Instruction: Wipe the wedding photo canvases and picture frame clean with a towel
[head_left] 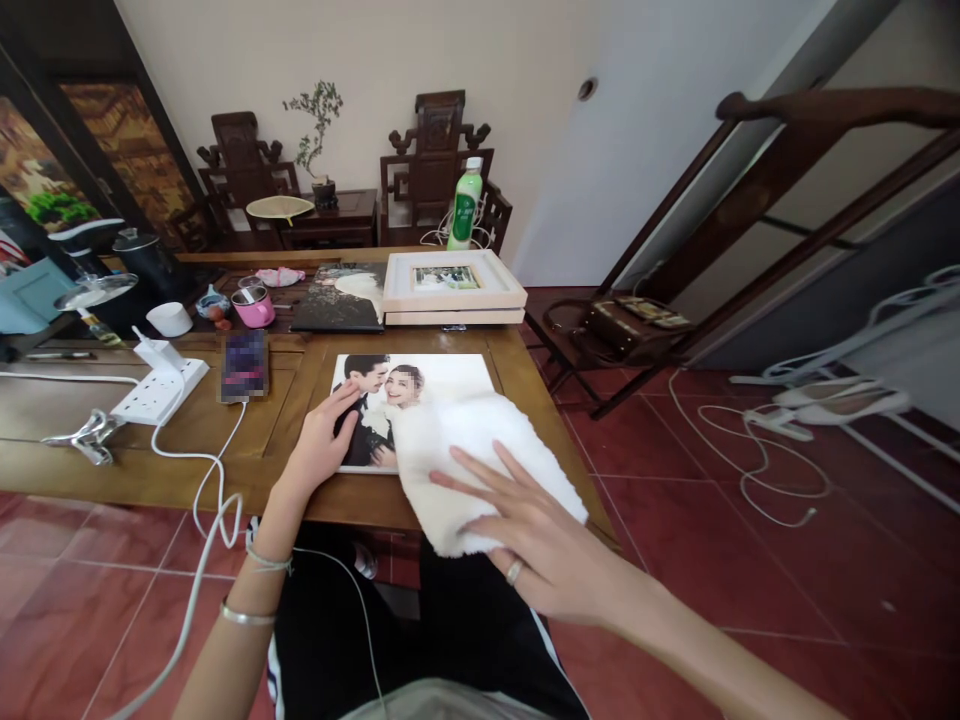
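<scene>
A flat photo panel (352, 440) with a picture of a couple lies on the wooden table near its front edge. My left hand (324, 440) rests on the panel's left edge, its fingers stretched over the picture. Over the panel's right part spreads a white towel (480, 425), which hides that side and hangs past the table's front edge. My right hand (525, 520) lies on top of the towel, fingers spread and pressed flat against it.
Behind the panel stand framed pictures (457, 300) and a dark photo panel (337, 300). A green bottle (466, 205) is at the back. To the left lie a phone (244, 367), a power strip (161, 390) with cables, and a pink cup (253, 308). A wooden chair (607, 340) is at right.
</scene>
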